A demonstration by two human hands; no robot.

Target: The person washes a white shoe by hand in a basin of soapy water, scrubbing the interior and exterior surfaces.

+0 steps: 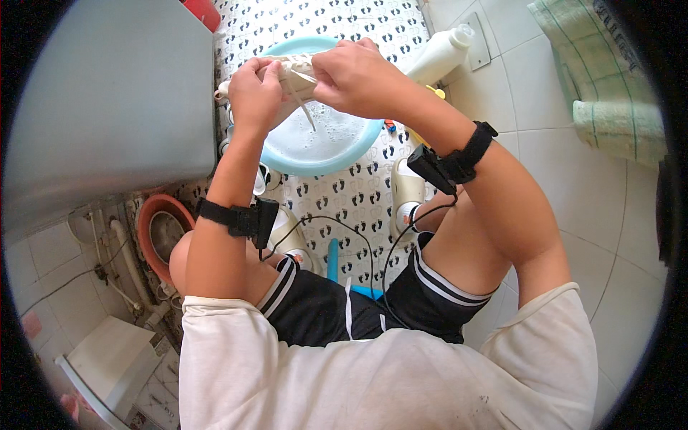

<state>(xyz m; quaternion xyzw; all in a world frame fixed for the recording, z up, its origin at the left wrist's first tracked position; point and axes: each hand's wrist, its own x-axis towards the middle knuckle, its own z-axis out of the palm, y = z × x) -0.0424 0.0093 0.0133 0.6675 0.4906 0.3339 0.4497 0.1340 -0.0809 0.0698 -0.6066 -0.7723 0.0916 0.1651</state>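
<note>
White floor tiles [573, 179] fill the right side of a small washroom, seen from above by a person who sits low with knees apart. On the left rises a big grey appliance [107, 107], its flat side close to the person's left arm. Down the middle runs a white mat [344, 201] printed with small dark footprints. On the mat, in front of the knees, stands a light blue basin [358, 147] holding soapy water.

Directly above the basin, both hands hold up a white shoe [297, 75]. The left hand [254, 93] is clenched around one end of it, and the right hand [355, 79] grasps the other end with fingers curled over the top. A lace hangs from the shoe toward the water.

At upper right, a green towel [595, 79] lies folded on the tiles. A white bottle [441, 54] lies tilted just beyond the basin's right edge. At lower left, an orange bowl [161, 233] sits beside the left knee, near grey pipes. Each wrist wears a black strap [459, 161] with a small device, joined by thin cables.
</note>
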